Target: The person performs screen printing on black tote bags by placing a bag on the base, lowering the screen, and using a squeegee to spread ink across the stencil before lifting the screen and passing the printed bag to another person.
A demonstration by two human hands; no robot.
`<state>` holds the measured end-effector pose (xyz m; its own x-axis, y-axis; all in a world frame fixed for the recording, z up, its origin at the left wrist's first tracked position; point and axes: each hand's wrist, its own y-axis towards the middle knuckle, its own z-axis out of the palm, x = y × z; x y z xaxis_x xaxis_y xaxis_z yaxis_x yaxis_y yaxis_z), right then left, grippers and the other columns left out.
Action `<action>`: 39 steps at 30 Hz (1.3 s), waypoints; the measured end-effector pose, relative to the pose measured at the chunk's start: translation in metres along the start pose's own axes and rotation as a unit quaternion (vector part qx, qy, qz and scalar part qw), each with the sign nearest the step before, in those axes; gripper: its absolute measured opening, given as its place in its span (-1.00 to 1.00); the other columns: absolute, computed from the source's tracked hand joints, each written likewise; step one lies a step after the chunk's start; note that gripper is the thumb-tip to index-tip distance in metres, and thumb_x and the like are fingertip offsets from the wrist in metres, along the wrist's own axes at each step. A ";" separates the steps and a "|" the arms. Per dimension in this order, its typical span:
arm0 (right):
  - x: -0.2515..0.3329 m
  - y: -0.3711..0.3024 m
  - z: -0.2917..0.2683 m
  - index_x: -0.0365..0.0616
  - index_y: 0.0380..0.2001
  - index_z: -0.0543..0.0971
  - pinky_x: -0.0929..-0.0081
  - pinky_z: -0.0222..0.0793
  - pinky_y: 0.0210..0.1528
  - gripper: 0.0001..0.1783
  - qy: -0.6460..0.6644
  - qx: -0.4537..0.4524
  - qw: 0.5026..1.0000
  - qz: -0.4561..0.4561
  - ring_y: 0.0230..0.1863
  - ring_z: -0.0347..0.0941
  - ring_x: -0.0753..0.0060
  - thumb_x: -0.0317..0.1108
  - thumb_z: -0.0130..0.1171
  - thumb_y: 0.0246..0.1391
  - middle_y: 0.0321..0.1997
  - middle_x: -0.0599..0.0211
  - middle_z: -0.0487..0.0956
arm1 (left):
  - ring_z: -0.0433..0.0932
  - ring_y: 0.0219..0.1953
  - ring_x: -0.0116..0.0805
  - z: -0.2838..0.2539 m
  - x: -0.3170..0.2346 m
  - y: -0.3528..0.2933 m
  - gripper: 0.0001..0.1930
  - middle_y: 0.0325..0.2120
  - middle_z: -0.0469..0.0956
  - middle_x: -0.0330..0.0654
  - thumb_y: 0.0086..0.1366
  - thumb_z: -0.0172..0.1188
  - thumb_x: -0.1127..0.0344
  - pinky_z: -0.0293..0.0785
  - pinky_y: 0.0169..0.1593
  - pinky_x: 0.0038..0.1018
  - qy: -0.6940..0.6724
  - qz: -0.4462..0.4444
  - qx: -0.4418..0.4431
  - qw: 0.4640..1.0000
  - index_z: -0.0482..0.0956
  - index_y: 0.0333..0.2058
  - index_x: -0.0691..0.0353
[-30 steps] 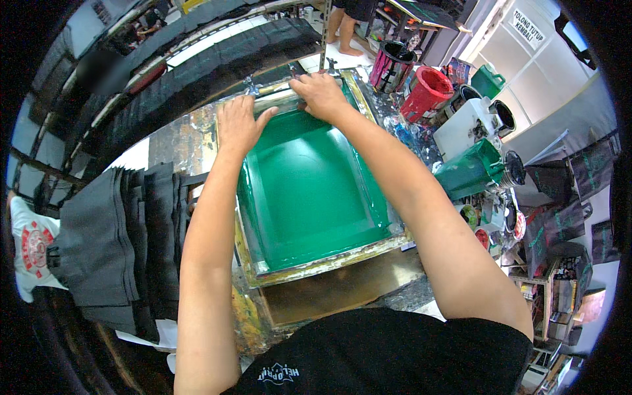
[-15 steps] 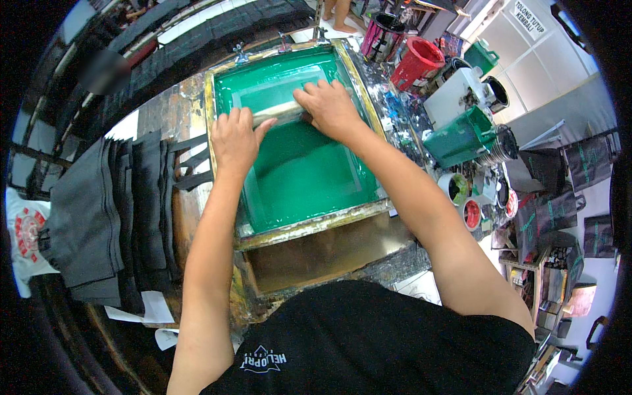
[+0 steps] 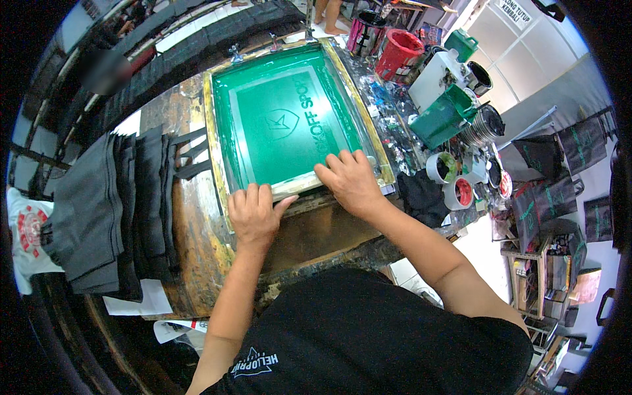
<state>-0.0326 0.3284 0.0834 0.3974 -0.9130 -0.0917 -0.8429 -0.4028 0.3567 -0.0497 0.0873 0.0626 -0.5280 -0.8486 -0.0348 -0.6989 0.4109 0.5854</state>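
Note:
A screen-printing frame point(image 3: 372, 125) lies on the worktable, its mesh covered in green ink point(image 3: 263, 99). A dark shield outline and lettering show through the mesh. Across its near end lies a squeegee point(image 3: 297, 185) with a pale wooden handle. My left hand point(image 3: 253, 214) grips the handle's left part, thumb stretched along it. Toward its right end, the fingers of my right hand point(image 3: 352, 182) are curled over the handle. The squeegee's blade is mostly hidden from above.
Black fabric bags point(image 3: 92, 210) hang in layers over the table's left side. Along the right stand a red bucket point(image 3: 399, 56), a green container point(image 3: 442, 118) and several ink tubs point(image 3: 458, 192). A black cloth point(image 3: 423, 197) lies by the frame's near right corner. Clamps point(image 3: 235, 52) hold the frame's far edge.
Both hands have drawn the squeegee toward me, from the far half of the screen to its near end. The ink behind it now lies smooth, and the design shows.

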 end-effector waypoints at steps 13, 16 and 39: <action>0.029 -0.030 -0.008 0.03 0.05 0.54 -0.08 0.08 0.24 -0.40 0.060 0.056 0.994 0.072 0.09 0.41 0.19 -0.03 0.46 -0.05 -0.05 0.29 0.52 | 0.29 0.21 0.10 -0.023 0.039 -0.076 0.02 0.14 0.37 0.04 -0.26 0.69 -0.11 0.21 0.30 0.00 -0.072 -0.220 0.074 0.970 0.52 0.18 0.29; 0.029 -0.033 -0.005 0.04 0.04 0.54 -0.12 0.05 0.25 -0.38 0.064 0.057 0.994 0.074 0.12 0.41 0.21 -0.04 0.49 -0.09 -0.02 0.31 0.52 | 0.26 0.22 0.07 -0.017 0.062 -0.088 0.00 0.15 0.37 -0.01 -0.32 0.71 -0.08 0.16 0.33 -0.02 -0.046 -0.249 0.144 0.957 0.57 0.16 0.22; -0.045 0.137 -0.140 -0.06 -0.42 0.62 0.01 0.34 -0.05 -0.34 -0.030 -0.267 0.963 -0.012 -0.32 0.61 0.02 0.40 0.15 0.13 -0.45 0.13 0.65 | 0.46 0.10 -0.31 -0.079 0.049 0.059 -0.30 0.19 0.42 -0.03 0.41 0.35 0.27 0.37 0.22 -0.40 -0.472 -0.302 -0.253 0.788 0.25 0.39 0.39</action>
<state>-0.1155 0.3228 0.2667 0.3794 -0.9123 -0.1545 -0.5204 -0.3484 0.7796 -0.0785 0.0432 0.1592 -0.4637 -0.1129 -0.8788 -0.8044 -0.3621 0.4710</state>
